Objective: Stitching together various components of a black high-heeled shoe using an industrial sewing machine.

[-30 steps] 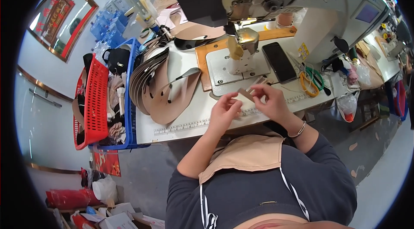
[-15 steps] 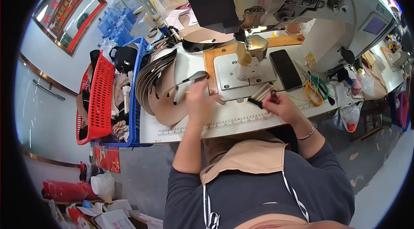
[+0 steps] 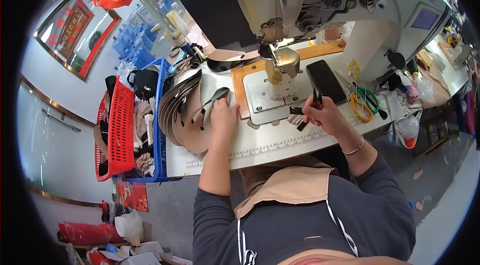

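Observation:
My left hand (image 3: 224, 116) is at the right side of a stack of curved beige cut pieces (image 3: 192, 137). Its fingers are closed at the lower end of a dark-tipped piece (image 3: 217, 95); the fingertips are partly hidden. My right hand (image 3: 321, 116) is raised over the table's front part, pinching a small shiny black strip-like piece (image 3: 296, 110). A dark pointed end (image 3: 317, 96) sticks up from the same hand; I cannot tell whether it belongs to that piece. Below the fingers lies a bundle of pale strips with black ends (image 3: 298, 120).
The sewing machine (image 3: 282, 72) stands ahead, its metal plate set in a wooden edge. A black phone (image 3: 325, 81) lies beside it, with yellow and green cord loops (image 3: 361, 106) to the right. Red (image 3: 121, 130) and blue (image 3: 159, 147) baskets adjoin the table's left end.
My left hand has moved slightly left and settled at the dark-tipped piece. My right hand has lifted off the strip bundle with the black piece. The head view has shifted a little.

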A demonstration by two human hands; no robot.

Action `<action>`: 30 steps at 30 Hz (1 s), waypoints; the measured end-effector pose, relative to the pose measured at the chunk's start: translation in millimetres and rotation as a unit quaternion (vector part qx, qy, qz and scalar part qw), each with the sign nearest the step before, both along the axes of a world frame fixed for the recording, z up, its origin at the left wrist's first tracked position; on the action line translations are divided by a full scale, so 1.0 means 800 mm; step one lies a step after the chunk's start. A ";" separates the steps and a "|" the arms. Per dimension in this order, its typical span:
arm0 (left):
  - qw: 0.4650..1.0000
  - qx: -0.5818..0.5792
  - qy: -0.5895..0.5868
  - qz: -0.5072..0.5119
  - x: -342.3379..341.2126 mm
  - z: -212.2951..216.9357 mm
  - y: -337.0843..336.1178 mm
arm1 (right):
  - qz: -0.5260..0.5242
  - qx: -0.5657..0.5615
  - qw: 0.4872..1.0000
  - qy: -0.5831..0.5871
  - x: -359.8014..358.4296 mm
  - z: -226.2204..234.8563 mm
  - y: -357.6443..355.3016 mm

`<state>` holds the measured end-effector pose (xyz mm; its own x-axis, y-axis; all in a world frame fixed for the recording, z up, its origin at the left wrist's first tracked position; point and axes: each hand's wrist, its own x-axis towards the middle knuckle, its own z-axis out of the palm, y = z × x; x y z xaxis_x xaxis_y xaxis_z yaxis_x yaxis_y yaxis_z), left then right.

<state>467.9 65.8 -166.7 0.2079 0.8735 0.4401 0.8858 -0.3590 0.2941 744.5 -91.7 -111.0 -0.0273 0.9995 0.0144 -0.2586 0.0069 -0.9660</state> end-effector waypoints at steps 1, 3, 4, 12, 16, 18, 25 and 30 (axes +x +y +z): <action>0.996 0.013 0.057 0.063 0.000 -0.006 0.006 | 0.000 -0.001 1.000 -0.011 -0.004 0.003 0.006; 0.995 -0.016 0.071 0.062 -0.003 -0.006 0.024 | 0.014 0.005 1.000 -0.016 -0.012 0.008 0.004; 0.994 -0.048 0.085 0.058 -0.005 -0.002 0.032 | 0.024 0.009 0.999 -0.021 -0.016 0.009 0.002; 0.963 0.037 -0.188 -0.188 0.041 0.114 -0.074 | -0.003 0.011 0.999 0.052 -0.012 0.016 -0.005; 0.947 -0.012 -0.235 -0.218 0.053 0.085 -0.111 | 0.010 0.006 0.999 0.037 -0.034 0.022 0.007; 0.945 -0.047 -0.215 -0.241 0.059 0.076 -0.120 | 0.014 0.010 0.998 0.061 -0.042 0.008 0.017; 0.945 -0.032 -0.202 -0.257 0.057 0.062 -0.133 | -0.021 -0.044 0.990 0.131 -0.057 -0.026 0.007; 0.889 -0.117 -0.349 -0.273 0.051 0.071 -0.140 | -0.002 -0.019 0.996 0.088 -0.061 -0.020 -0.007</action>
<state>508.8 -46.3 -109.7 0.3764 0.8111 0.4478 0.1712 -0.5359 0.8268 695.5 -97.1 -127.1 -0.0231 0.9995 -0.0194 -0.4248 -0.0274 -0.9049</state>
